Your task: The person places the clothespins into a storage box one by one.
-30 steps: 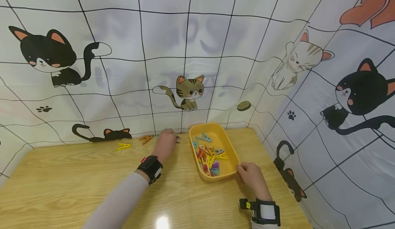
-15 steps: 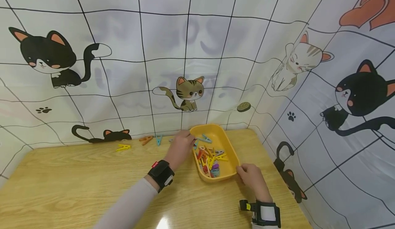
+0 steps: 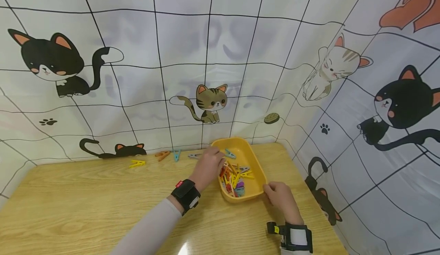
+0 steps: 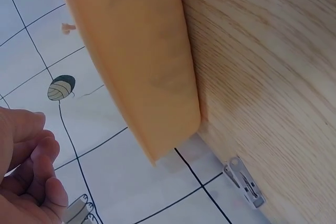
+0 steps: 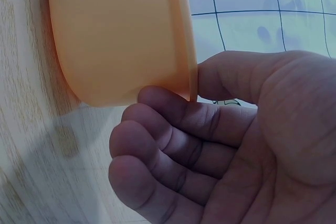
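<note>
A yellow plastic basket (image 3: 252, 163) holds a pile of coloured clothespins (image 3: 235, 176). Over its left side is my left hand (image 3: 207, 166), fingertips above the inside. In the left wrist view, the fingers (image 4: 44, 161) are loosely curled and no thing shows between them. My right hand (image 3: 280, 197) pinches the basket's near right corner; the right wrist view shows the thumb (image 5: 220, 77) and index finger on either side of the rim. A light blue clothespin (image 3: 230, 154) lies in the basket beyond the left fingertips. A grey clothespin (image 3: 194, 156) lies on the table behind the left hand.
Along the back edge of the wooden table (image 3: 103, 205) lie a yellow clothespin (image 3: 137, 163), an orange clothespin (image 3: 162, 155) and a blue clothespin (image 3: 177, 155). A cat-print sheet (image 3: 185, 49) rises behind the table and along its right side.
My left hand has moved right from the back edge of the table to over the basket, uncovering the blue and grey clothespins. My right hand keeps its place on the rim.
</note>
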`<state>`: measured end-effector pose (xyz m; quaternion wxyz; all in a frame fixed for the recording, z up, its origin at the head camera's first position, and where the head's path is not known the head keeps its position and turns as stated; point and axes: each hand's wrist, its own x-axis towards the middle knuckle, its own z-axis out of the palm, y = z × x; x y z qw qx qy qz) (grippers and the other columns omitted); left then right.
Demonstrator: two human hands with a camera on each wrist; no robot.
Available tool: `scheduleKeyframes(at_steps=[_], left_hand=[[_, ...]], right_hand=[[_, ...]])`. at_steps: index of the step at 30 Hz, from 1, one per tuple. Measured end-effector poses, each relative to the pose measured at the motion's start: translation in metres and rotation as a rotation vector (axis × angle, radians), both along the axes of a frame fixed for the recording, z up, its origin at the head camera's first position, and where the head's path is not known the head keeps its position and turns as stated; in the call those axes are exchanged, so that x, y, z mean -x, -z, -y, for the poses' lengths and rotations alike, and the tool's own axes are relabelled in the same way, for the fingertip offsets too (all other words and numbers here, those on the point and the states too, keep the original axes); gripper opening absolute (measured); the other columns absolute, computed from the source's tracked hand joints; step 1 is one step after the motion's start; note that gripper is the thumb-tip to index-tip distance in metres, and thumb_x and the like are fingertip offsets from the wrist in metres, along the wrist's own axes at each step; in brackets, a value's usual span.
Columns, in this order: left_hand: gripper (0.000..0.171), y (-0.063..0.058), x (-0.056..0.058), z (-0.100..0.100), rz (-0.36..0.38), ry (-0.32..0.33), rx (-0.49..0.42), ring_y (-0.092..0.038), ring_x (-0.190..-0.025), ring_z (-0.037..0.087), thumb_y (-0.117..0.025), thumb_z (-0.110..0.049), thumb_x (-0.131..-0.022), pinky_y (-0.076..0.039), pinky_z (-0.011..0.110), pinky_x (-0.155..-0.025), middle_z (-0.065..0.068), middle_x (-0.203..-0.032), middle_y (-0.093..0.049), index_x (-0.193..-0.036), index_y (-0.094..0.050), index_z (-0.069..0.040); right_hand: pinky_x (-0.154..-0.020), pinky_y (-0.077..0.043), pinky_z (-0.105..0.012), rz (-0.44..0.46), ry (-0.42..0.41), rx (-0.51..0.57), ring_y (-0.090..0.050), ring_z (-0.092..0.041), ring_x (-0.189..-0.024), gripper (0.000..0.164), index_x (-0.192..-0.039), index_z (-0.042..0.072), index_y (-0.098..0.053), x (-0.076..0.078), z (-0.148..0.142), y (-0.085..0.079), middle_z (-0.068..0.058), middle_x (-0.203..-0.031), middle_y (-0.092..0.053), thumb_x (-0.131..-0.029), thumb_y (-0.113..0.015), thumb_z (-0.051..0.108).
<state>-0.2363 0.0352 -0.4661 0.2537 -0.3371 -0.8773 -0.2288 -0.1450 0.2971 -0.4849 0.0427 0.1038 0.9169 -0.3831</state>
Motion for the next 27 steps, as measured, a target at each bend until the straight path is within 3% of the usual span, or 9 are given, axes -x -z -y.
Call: scheduleKeyframes(at_steps=[4, 8, 16, 20, 27], left_hand=[[0.006, 0.0, -0.001, 0.005, 0.032, 0.0, -0.019, -0.055, -0.077, 0.017, -0.074, -0.005, -0.094, -0.048, 0.028, -0.068, 0.006, -0.085, -0.06, -0.097, -0.077, -0.001], [0.004, 0.002, 0.0, 0.011, 0.011, -0.008, -0.039, -0.057, -0.077, 0.019, -0.074, -0.003, -0.093, -0.05, 0.029, -0.068, 0.006, -0.083, -0.061, -0.092, -0.077, 0.0], [0.004, 0.002, 0.011, 0.025, 0.006, -0.053, -0.069, -0.065, -0.085, 0.026, -0.076, 0.002, -0.09, -0.056, 0.034, -0.074, 0.012, -0.088, -0.065, -0.094, -0.076, 0.003], [0.006, 0.005, 0.019, 0.032, 0.006, -0.081, -0.037, -0.066, -0.087, 0.028, -0.077, 0.004, -0.089, -0.057, 0.035, -0.078, 0.013, -0.091, -0.068, -0.095, -0.076, 0.003], [0.008, 0.02, 0.033, 0.039, 0.006, -0.096, 0.043, -0.068, -0.088, 0.028, -0.074, 0.008, -0.088, -0.057, 0.036, -0.081, 0.013, -0.093, -0.07, -0.095, -0.077, 0.004]], right_hand=[[-0.056, -0.037, -0.03, 0.011, 0.003, -0.008, -0.048, -0.017, -0.061, 0.033, -0.079, 0.002, -0.064, 0.0, 0.0, 0.0, -0.001, -0.064, -0.05, -0.105, -0.053, 0.02], [-0.058, -0.038, -0.03, 0.03, 0.013, -0.019, -0.049, -0.018, -0.064, 0.033, -0.082, 0.001, -0.065, 0.0, 0.0, 0.0, -0.002, -0.066, -0.051, -0.105, -0.053, 0.021], [-0.059, -0.038, -0.03, 0.037, 0.023, -0.012, -0.049, -0.018, -0.065, 0.033, -0.084, 0.001, -0.066, -0.001, 0.001, -0.001, -0.003, -0.066, -0.051, -0.105, -0.051, 0.021], [-0.059, -0.038, -0.031, 0.034, 0.022, -0.015, -0.049, -0.019, -0.064, 0.033, -0.082, 0.001, -0.066, -0.001, 0.0, -0.001, -0.003, -0.065, -0.051, -0.104, -0.052, 0.021], [-0.059, -0.038, -0.03, 0.036, 0.019, -0.011, -0.049, -0.019, -0.065, 0.031, -0.085, 0.001, -0.066, -0.001, 0.0, -0.002, -0.003, -0.067, -0.052, -0.105, -0.052, 0.021]])
